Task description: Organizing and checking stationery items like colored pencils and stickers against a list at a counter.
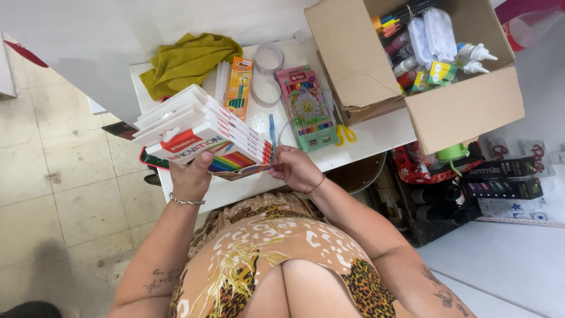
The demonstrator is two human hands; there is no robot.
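While a fanned stack of coloured-pencil packs [200,132] is held above the near edge of the white tabletop [376,136], it is gripped from below by the left hand [191,176], fingers closed around its lower edge. The stack's right corner is pinched by the right hand [296,168]. Beyond lie a pink pencil pack [306,106], yellow-handled scissors [345,132], an olive cloth [187,62] and an open cardboard box [412,65].

Our hands on a stack of pencil packs

We grip the fanned stack of coloured-pencil packs [200,132] with our left hand [191,176] while our right hand [296,168] pinches its lower corner, above the white table [376,135] bearing a pink pencil set [306,106], yellow scissors [346,134], olive cloth [188,62] and open cardboard box [465,112].
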